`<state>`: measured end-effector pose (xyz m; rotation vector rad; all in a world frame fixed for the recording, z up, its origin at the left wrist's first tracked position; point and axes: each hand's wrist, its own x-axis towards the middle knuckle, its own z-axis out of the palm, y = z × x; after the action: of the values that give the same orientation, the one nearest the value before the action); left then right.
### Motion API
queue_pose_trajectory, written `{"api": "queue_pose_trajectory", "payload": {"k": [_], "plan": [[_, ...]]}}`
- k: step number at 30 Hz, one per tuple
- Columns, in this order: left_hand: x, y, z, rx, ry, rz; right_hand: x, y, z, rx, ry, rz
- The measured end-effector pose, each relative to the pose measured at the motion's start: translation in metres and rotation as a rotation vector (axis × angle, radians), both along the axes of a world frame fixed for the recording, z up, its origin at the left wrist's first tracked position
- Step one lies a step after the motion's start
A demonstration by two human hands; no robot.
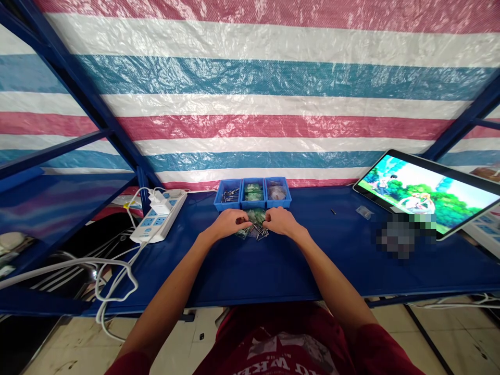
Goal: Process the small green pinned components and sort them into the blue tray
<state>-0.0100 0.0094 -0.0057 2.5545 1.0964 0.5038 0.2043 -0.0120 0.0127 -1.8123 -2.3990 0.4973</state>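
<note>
My left hand (231, 223) is at the left edge of a small pile of green packets (257, 215) and loose metal pins or screws (258, 232) on the blue table. Its fingers are curled in and the thumb reaches toward the pile. On the other side, my right hand (279, 221) touches the pile with fingers bent into a pinch. What either hand grips is too small to make out. Just behind stand three blue bins: the left bin (217, 200) has metal pieces, the middle bin (253, 204) green packets, the right bin (279, 203) clear packets.
A white power strip (158, 221) with plugs and white cables (130, 271) lies at the left. At the right are a tilted tablet (433, 190) playing a cartoon, a small clear bag (364, 212) and one loose pin (333, 211). Blue frame posts (121, 146) rise by a striped tarp (273, 127).
</note>
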Motion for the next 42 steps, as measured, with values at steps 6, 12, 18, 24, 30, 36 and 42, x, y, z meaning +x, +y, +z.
{"api": "queue_pose_trajectory", "payload": {"k": [6, 12, 18, 24, 30, 36, 42], "plan": [[0.0, 0.001, 0.0, 0.003, 0.004, 0.002, 0.002, 0.001, 0.002, 0.043, 0.08, -0.074], [0.002, -0.001, 0.002, 0.036, -0.036, 0.059, -0.001, 0.004, -0.003, 0.172, 0.335, -0.146], [0.002, -0.001, 0.002, 0.067, -0.171, 0.111, -0.009, 0.01, -0.021, 0.115, 0.677, -0.168], [0.001, 0.0, 0.001, 0.137, -0.191, 0.168, -0.009, 0.013, -0.028, 0.207, 0.522, -0.221], [-0.001, 0.001, 0.003, 0.131, -0.177, 0.159, 0.002, 0.012, -0.013, 0.136, 0.341, -0.181], [-0.001, 0.0, 0.003, 0.117, -0.148, 0.142, 0.007, 0.01, -0.006, -0.027, 0.158, 0.044], [-0.002, 0.0, 0.003, 0.119, -0.156, 0.136, 0.003, 0.009, -0.012, -0.079, 0.114, 0.29]]}}
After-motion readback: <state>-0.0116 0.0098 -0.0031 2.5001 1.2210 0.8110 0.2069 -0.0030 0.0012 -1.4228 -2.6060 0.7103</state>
